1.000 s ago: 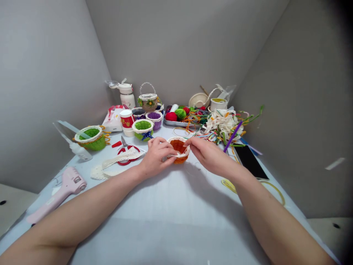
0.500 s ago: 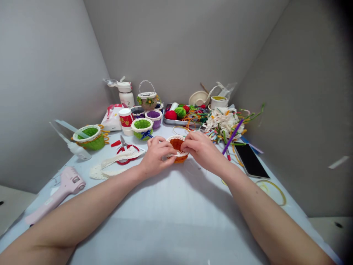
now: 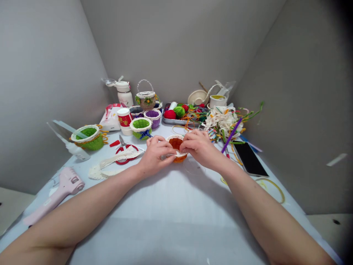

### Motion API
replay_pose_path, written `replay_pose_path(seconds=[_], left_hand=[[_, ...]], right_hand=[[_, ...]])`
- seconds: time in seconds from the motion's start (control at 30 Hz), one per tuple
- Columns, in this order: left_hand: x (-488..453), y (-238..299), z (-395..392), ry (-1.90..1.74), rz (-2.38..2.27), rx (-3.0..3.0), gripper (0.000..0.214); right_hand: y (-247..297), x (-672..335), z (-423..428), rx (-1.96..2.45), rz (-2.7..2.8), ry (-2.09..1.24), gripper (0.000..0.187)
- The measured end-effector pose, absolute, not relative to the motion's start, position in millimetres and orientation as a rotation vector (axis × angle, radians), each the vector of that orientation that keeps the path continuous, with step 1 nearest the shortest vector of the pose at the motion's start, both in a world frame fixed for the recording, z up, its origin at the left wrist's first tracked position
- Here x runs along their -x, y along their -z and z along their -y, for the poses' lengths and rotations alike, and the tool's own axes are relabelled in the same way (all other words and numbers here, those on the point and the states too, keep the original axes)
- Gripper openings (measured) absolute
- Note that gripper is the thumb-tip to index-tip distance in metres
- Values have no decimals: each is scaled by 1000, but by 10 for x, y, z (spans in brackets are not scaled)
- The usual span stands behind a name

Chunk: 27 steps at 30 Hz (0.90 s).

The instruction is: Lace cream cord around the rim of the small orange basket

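Note:
A small orange woven basket stands on the table between my hands. White lace trim runs along its rim; the near stretch is partly covered by my fingers. My left hand is closed at the basket's left side, thumb and fingers pinching the trim at the near rim. From the right, my right hand pinches the same trim at the rim, its fingertips partly hidden. A loose lace strip trails leftward from near my left hand, lying over red-handled scissors.
A pink glue gun and a white glue bottle lie at left. Several small baskets, including a green one, stand behind. A tray of yarn sits at the back; a phone and purple stick at right.
The whole view has shifted slightly. My hands stay at the basket's rim, with only slight finger movement on the lace trim.

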<state>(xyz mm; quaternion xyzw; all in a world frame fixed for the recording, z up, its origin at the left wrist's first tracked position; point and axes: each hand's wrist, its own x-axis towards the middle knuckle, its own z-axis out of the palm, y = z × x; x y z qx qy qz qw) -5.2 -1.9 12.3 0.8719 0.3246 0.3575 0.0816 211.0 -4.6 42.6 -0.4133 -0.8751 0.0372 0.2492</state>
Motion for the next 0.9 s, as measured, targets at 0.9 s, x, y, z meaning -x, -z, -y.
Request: replay_pose_path(seconds=[0.9], left_hand=[[53,-163,-4,-946,-955,-2524,14]], right_hand=[[-567,-2044,183,1124,2375,-327,16]])
